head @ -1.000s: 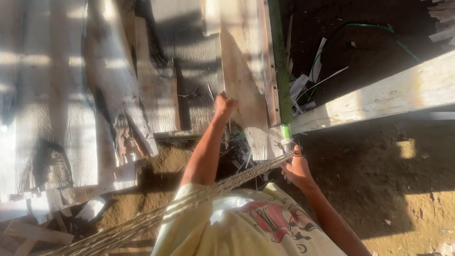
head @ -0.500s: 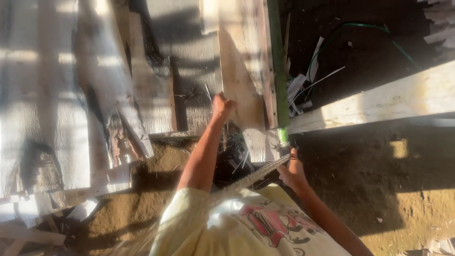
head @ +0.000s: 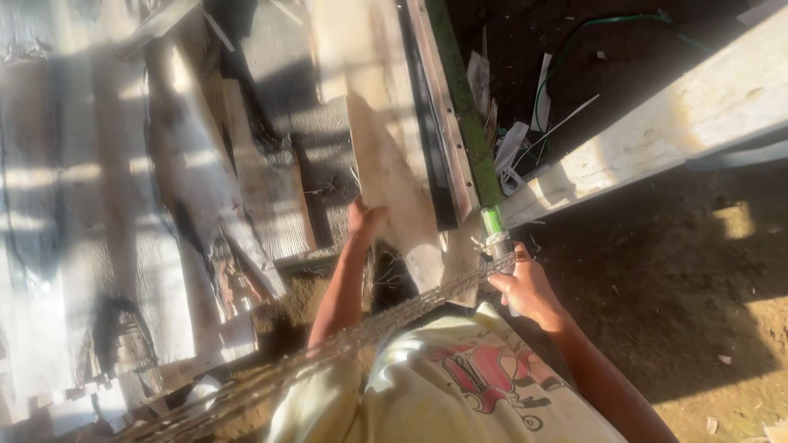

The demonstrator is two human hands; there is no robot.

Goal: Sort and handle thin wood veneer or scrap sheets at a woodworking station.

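Observation:
My left hand (head: 362, 220) reaches forward and grips the edge of a pale wooden board (head: 392, 176) that leans among other planks. By my chest, my right hand (head: 525, 289) is closed on the end of a bundle of thin grey wires (head: 410, 310). The bundle runs from the lower left up to a green pole (head: 461, 102). There it meets a wrapped binding (head: 497, 238) at the pole's lower end. My pale yellow shirt (head: 460, 385) with a red print fills the bottom of the view.
Weathered grey planks (head: 107, 246) lie stacked on the left. A thick pale beam (head: 657, 123) crosses the upper right over dark soil with a green hose (head: 574, 41) and white scraps (head: 513, 139). Brown dirt (head: 706, 312) lies on the right.
My left hand has drawn back slightly along the board. My right hand keeps its hold on the wire bundle by the green pole.

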